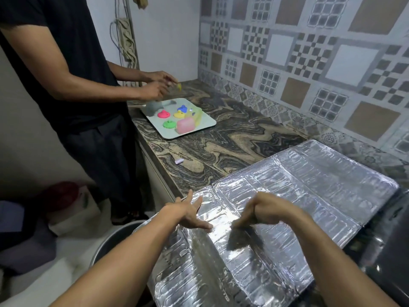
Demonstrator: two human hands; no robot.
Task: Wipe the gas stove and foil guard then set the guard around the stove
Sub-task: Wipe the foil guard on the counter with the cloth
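Note:
A silver embossed foil guard [298, 196] lies unfolded and nearly flat across the near end of the marbled counter, its near panel hanging past the front edge. The black gas stove [389, 251] shows only at the right edge, partly under the foil. My left hand [190, 212] rests on the foil's left panel with fingers spread and holds nothing. My right hand [259, 212] is bent down at the wrist, fingertips pressing on the middle panel; whether a cloth is under it I cannot tell.
Another person [73, 85] stands at the counter's left, hands busy over a white tray [208, 124] with coloured pieces. A small white object [179, 161] lies on the counter [232, 140]. A dark round bin [117, 238] sits below the counter edge. Patterned tile wall behind.

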